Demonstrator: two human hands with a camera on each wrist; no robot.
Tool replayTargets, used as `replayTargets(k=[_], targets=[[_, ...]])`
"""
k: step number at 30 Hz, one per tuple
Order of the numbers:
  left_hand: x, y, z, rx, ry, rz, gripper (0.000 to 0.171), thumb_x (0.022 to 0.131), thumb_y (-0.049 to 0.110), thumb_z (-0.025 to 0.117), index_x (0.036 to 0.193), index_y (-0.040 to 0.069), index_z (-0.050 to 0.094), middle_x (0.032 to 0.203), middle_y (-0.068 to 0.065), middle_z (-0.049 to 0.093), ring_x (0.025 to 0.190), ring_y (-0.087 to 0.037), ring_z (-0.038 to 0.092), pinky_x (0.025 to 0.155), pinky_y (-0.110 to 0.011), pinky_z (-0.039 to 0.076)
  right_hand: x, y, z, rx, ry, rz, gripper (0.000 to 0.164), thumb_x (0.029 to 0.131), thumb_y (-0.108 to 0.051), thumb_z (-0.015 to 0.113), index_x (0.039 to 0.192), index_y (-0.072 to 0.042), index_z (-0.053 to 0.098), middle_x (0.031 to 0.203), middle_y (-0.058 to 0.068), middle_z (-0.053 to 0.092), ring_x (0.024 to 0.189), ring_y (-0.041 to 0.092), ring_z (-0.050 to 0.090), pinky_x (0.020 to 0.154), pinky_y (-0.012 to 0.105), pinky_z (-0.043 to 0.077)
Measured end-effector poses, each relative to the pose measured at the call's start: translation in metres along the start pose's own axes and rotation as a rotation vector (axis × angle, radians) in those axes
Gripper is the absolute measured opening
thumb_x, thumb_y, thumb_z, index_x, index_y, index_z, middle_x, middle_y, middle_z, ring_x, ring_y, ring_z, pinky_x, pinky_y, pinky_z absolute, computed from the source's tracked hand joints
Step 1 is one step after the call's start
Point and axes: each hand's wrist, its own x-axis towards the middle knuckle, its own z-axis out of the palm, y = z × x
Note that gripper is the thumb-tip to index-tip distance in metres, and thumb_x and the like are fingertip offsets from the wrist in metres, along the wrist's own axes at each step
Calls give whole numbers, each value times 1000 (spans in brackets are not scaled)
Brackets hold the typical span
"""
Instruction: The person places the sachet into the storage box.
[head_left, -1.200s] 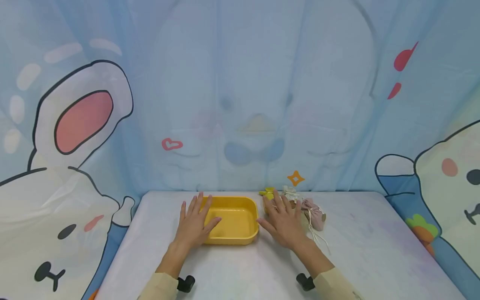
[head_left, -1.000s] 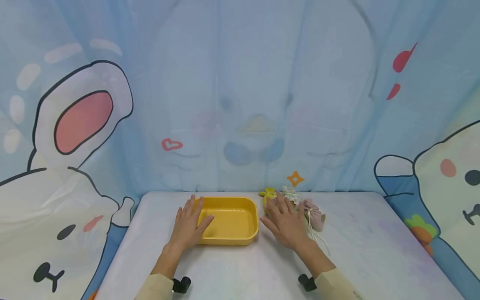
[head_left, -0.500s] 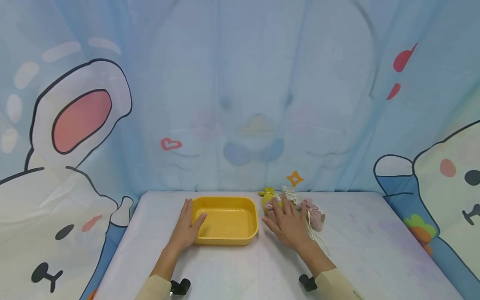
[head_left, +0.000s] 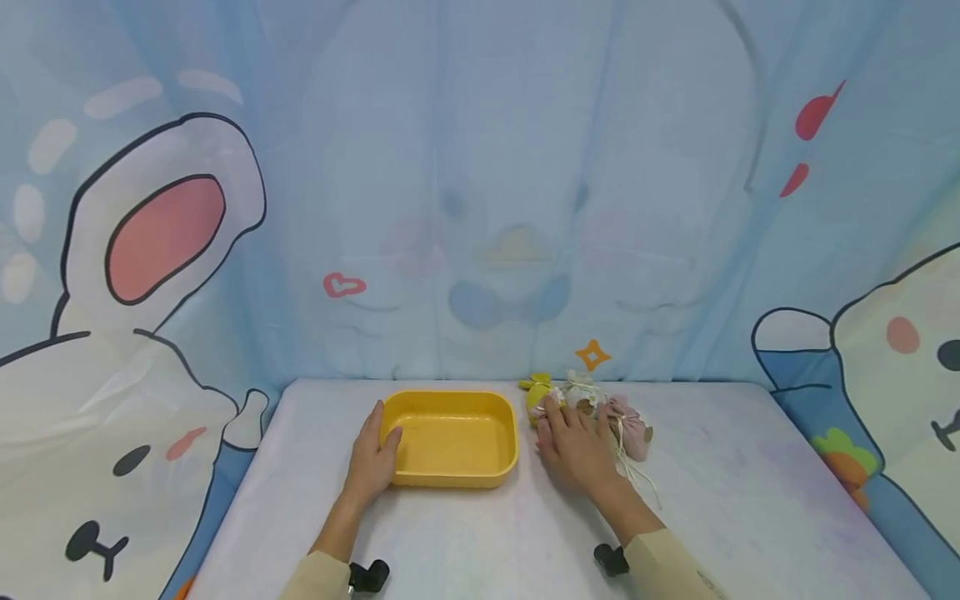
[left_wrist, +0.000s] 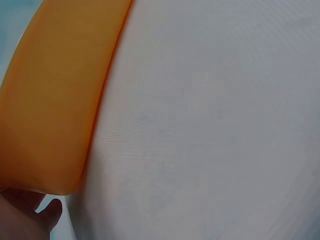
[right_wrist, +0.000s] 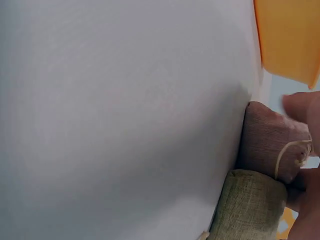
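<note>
A pale blue curtain [head_left: 480, 167] printed with cartoon animals hung behind a white-covered table [head_left: 750, 500], the largest thing within reach. On it sat the yellow tray [head_left: 450, 482], its long axis running left to right across the person's front. The left hand [head_left: 370, 462] held its left end, thumb lapped over the rim and fingers along the outside wall, a narrow grip with the wall between. The right hand [head_left: 576, 454] reached over a cluster of small cloth pouches off the tray's right end, palm down, fingers only moderately spread. That cluster lay directly under and just beyond the right fingers, so the right hand was much the nearer, with the tray to its left. In the right wrist view a dusky pouch [right_wrist: 265, 140] stood between thumb and fingers, but whether they pressed it or merely straddled it could not be told. An olive pouch [right_wrist: 250, 207] touched it there. A yellow pouch [head_left: 536, 390] and a white pouch [head_left: 579, 385] lay past the fingertips; a pink pouch [head_left: 636, 440] lay to the right, its base slanting away from the hand. Smallest were the thin cords [head_left: 640, 477], trailing from it toward the person.
</note>
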Motion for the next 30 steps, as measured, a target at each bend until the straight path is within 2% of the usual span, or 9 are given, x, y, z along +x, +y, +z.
replayTargets(k=[7,10,13,17,21,25,30], targets=[[-2,-1,1,-89,26,-8,57,110,8,35,165,0,21,171,-19,24,160,-37,21,132,-54,17,2,-2,0,-39,29,-14,66,104,-37,59,162,-15,37,143,16,61,139,39,53,126,71,13],[-2,-2,2,-102,35,-16,56,110,7,31,165,1,21,172,-17,23,160,-36,20,132,-52,17,2,-2,-1,-42,32,-22,71,101,-37,67,162,-15,37,141,17,62,137,40,54,126,71,14],[-2,-2,2,-118,49,-24,56,110,6,30,165,1,22,172,-16,23,160,-35,21,132,-52,17,2,-1,-3,-44,34,-35,76,97,-34,74,161,-14,38,137,17,63,135,40,55,126,71,16],[-2,-3,4,-117,73,-13,55,109,4,31,163,-2,25,171,-18,26,159,-38,23,131,-55,19,2,-1,-2,-17,57,-61,73,94,-27,78,157,-13,44,130,15,67,130,37,59,126,70,19],[-2,-6,6,-109,90,5,54,109,2,31,162,-3,27,169,-20,28,158,-38,25,130,-55,21,4,-1,0,57,67,-69,72,91,-23,81,154,-13,48,131,14,69,129,36,61,127,68,17],[-2,-7,7,-113,100,22,52,110,4,31,161,-4,28,169,-21,29,157,-39,26,129,-57,22,6,-1,-1,169,99,-45,71,91,-25,80,153,-11,50,136,16,69,131,38,61,127,65,19],[-2,-7,7,-116,104,36,52,110,6,32,161,-6,28,168,-24,29,156,-42,26,128,-60,22,11,-5,-12,366,159,2,71,93,-24,78,155,-8,47,146,19,62,134,44,57,124,63,30]])
